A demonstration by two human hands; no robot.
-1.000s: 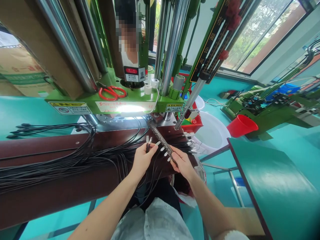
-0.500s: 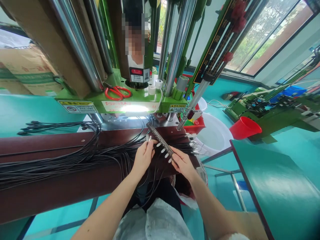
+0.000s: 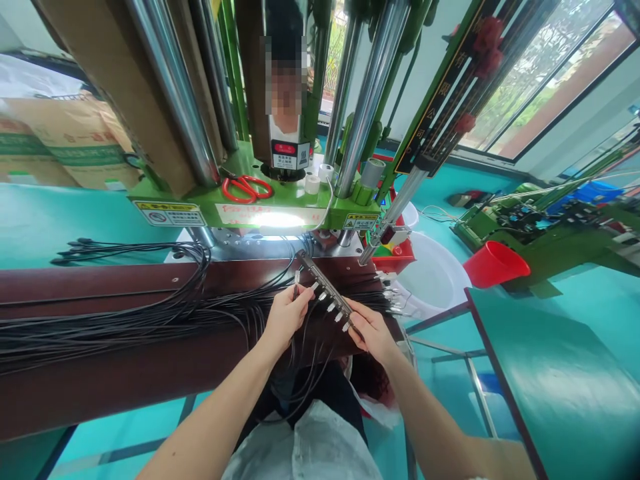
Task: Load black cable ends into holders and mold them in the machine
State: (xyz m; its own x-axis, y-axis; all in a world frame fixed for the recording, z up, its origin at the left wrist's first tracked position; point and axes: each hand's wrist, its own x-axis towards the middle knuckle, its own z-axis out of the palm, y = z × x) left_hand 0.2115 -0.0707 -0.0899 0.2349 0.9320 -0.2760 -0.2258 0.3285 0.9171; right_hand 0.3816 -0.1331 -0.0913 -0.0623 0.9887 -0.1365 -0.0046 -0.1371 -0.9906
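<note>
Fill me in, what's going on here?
A person's right hand grips the near end of a dark bar with silver-tipped connectors along one edge. The left hand holds a silver-tipped cable end, fingertips close to that edge; contact is hard to tell. Black cables lie across the brown bench, before a green machine.

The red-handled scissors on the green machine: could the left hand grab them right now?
Probably, with a forward stretch: the red-handled scissors lie on the green machine with nothing seen covering their handles. But the left hand is holding a cable end, so it would likely need to let go first.
</note>
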